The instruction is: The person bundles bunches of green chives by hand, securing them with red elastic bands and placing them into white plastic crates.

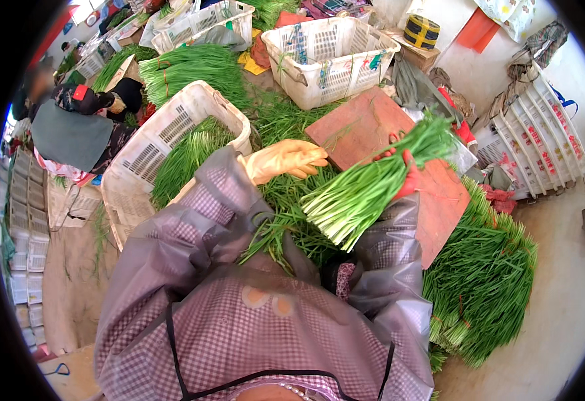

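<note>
Two hands: gloved.
Right hand point(409, 175): closed around green chive bundle point(366, 190), long axis running up-right, cut ends toward body.
Left hand point(286, 160): open, empty, just left of bundle.

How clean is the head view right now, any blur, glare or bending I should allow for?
Head view: bright, even daylight; pale floor at right nearly washed out. Fisheye bends the crates toward the black rim. Centre is sharp: right hand gripping the chive bundle, left hand open above loose greens. The person far left is blurred.
</note>
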`<state>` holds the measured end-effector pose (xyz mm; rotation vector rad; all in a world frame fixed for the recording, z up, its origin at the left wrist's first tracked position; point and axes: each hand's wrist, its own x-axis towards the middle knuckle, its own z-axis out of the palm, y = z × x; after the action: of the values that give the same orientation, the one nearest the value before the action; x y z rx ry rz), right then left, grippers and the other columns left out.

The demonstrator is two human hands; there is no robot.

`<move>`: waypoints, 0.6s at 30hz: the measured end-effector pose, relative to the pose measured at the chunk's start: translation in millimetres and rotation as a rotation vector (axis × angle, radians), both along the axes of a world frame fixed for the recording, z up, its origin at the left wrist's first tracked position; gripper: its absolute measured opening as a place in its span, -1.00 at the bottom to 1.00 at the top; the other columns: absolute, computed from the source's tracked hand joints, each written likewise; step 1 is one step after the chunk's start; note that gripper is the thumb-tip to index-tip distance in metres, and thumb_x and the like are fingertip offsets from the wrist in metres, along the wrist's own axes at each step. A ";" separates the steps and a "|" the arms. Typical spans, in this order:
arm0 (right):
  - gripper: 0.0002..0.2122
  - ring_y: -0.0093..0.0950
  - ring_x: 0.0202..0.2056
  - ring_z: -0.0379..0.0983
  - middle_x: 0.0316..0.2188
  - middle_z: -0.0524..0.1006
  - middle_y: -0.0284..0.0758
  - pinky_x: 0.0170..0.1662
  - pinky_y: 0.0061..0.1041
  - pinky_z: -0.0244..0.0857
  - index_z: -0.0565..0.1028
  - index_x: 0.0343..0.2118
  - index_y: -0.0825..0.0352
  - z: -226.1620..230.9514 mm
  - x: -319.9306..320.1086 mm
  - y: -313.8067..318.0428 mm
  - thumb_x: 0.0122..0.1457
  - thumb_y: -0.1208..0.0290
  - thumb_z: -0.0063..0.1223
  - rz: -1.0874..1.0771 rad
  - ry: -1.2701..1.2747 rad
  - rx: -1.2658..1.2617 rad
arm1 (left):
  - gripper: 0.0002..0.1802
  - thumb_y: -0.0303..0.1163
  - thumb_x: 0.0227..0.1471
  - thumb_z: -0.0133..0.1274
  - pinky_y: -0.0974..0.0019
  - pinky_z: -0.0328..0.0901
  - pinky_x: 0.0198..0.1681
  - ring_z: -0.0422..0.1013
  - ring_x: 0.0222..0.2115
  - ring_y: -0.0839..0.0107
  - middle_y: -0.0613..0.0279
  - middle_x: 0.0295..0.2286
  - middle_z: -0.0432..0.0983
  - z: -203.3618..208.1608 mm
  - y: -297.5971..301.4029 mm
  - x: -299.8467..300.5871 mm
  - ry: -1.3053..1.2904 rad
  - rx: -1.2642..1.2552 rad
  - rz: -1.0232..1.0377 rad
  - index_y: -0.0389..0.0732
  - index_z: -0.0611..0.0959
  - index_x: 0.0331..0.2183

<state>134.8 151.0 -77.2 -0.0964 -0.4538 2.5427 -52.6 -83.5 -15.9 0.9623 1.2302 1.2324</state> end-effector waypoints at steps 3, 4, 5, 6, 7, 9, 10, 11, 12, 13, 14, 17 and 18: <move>-0.79 -0.36 -0.33 0.47 -0.41 0.53 -0.31 -0.17 -0.29 0.38 0.46 -0.29 0.33 31.4 -16.3 -40.4 0.15 0.27 0.03 0.159 -0.272 -0.040 | -0.25 0.13 0.11 -0.04 0.20 0.18 0.09 0.36 -0.03 0.29 0.07 -0.02 0.40 13.3 -4.6 15.8 -0.314 -0.080 -0.177 -0.31 0.37 0.09; -0.81 -0.36 -0.35 0.47 -0.43 0.53 -0.31 -0.20 -0.29 0.39 0.46 -0.34 0.32 33.6 -22.3 -49.1 0.15 0.28 0.04 0.187 -0.369 -0.032 | -0.29 0.09 0.13 -0.05 0.24 0.15 0.12 0.34 -0.01 0.34 0.12 -0.01 0.39 6.5 -2.8 19.8 -0.396 -0.155 -0.169 -0.28 0.37 0.09; -0.79 -0.34 -0.42 0.48 -0.46 0.53 -0.29 -0.29 -0.27 0.41 0.47 -0.33 0.32 32.5 -29.2 -62.2 0.12 0.26 0.09 0.175 -0.367 -0.023 | -0.33 0.08 0.13 -0.05 0.27 0.20 0.07 0.37 -0.06 0.37 0.15 -0.05 0.43 0.3 -3.1 33.7 -0.465 -0.057 -0.142 -0.27 0.41 0.06; -0.79 -0.33 -0.43 0.48 -0.45 0.54 -0.28 -0.30 -0.26 0.41 0.48 -0.33 0.31 27.9 -33.5 -71.0 0.12 0.26 0.11 0.236 -0.419 -0.036 | -0.37 0.06 0.14 -0.05 0.30 0.25 0.03 0.41 -0.11 0.40 0.18 -0.09 0.47 -3.6 -6.1 45.6 -0.529 0.044 -0.114 -0.26 0.45 0.03; -0.78 -0.32 -0.44 0.49 -0.45 0.55 -0.28 -0.31 -0.25 0.42 0.48 -0.33 0.31 23.4 -36.4 -79.1 0.11 0.25 0.12 0.298 -0.470 -0.050 | -0.41 0.06 0.14 -0.05 0.32 0.30 -0.04 0.44 -0.18 0.43 0.21 -0.15 0.51 -5.8 -12.7 47.1 -0.577 -0.100 -0.117 -0.25 0.49 -0.03; -0.76 -0.27 -0.44 0.51 -0.41 0.57 -0.24 -0.30 -0.18 0.43 0.49 -0.29 0.30 24.0 -35.7 -99.1 0.10 0.24 0.15 0.418 -0.554 -0.112 | -0.48 0.05 0.15 -0.06 0.35 0.40 -0.22 0.50 -0.36 0.46 0.24 -0.32 0.59 -20.8 -24.5 50.0 -0.594 -0.280 -0.068 -0.24 0.60 -0.18; -0.75 -0.27 -0.43 0.52 -0.42 0.57 -0.24 -0.28 -0.19 0.43 0.50 -0.31 0.31 27.3 -33.2 -112.9 0.10 0.21 0.15 0.417 -0.558 -0.080 | -0.48 0.06 0.14 -0.05 0.34 0.40 -0.22 0.50 -0.38 0.46 0.24 -0.34 0.59 -27.7 -28.0 46.5 -0.526 -0.312 -0.134 -0.24 0.61 -0.20; -0.74 -0.28 -0.42 0.52 -0.43 0.57 -0.24 -0.26 -0.20 0.43 0.52 -0.33 0.32 30.5 -30.7 -126.9 0.10 0.19 0.15 0.415 -0.561 -0.049 | -0.48 0.06 0.14 -0.05 0.34 0.40 -0.22 0.50 -0.38 0.46 0.24 -0.35 0.59 -33.7 -35.3 49.1 -0.541 -0.331 -0.103 -0.24 0.61 -0.22; -0.72 -0.29 -0.41 0.52 -0.45 0.58 -0.23 -0.25 -0.21 0.43 0.53 -0.35 0.33 31.6 -29.3 -134.2 0.10 0.17 0.15 0.407 -0.566 -0.010 | -0.48 0.07 0.14 -0.05 0.34 0.40 -0.23 0.50 -0.39 0.46 0.24 -0.36 0.59 -34.2 -39.6 53.0 -0.554 -0.343 -0.078 -0.24 0.61 -0.23; -0.75 -0.31 -0.39 0.52 -0.44 0.57 -0.26 -0.26 -0.24 0.44 0.52 -0.32 0.30 19.3 -29.5 -137.5 0.09 0.21 0.18 0.438 -0.545 -0.033 | -0.48 0.06 0.14 -0.06 0.35 0.40 -0.23 0.50 -0.39 0.46 0.24 -0.36 0.59 -38.2 -42.5 53.6 -0.571 -0.353 -0.094 -0.24 0.61 -0.24; -0.76 -0.31 -0.38 0.52 -0.43 0.56 -0.27 -0.25 -0.24 0.44 0.51 -0.29 0.29 16.8 -27.9 -142.0 0.09 0.24 0.19 0.386 -0.549 0.034 | -0.49 0.06 0.15 -0.06 0.35 0.40 -0.23 0.50 -0.39 0.46 0.24 -0.36 0.59 -44.2 -45.8 54.0 -0.589 -0.363 -0.111 -0.24 0.61 -0.25; -0.74 -0.32 -0.32 0.52 -0.35 0.54 -0.31 -0.25 -0.23 0.44 0.46 -0.20 0.26 17.6 -25.2 -151.8 0.04 0.37 0.23 0.232 -0.557 0.191 | -0.49 0.06 0.15 -0.07 0.35 0.39 -0.23 0.49 -0.38 0.46 0.25 -0.36 0.59 -46.7 -48.2 51.9 -0.533 -0.331 -0.177 -0.24 0.61 -0.25; -0.74 -0.32 -0.32 0.51 -0.34 0.54 -0.30 -0.24 -0.23 0.43 0.46 -0.20 0.26 18.7 -25.8 -153.8 0.04 0.39 0.22 0.241 -0.563 0.191 | -0.49 0.06 0.15 -0.07 0.36 0.38 -0.23 0.49 -0.38 0.47 0.25 -0.35 0.59 -45.8 -49.4 51.0 -0.497 -0.311 -0.194 -0.24 0.60 -0.25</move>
<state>108.9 -2.9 -58.5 -0.7371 -0.9702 2.6648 -1.6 -132.8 -61.7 0.4922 0.8751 1.0085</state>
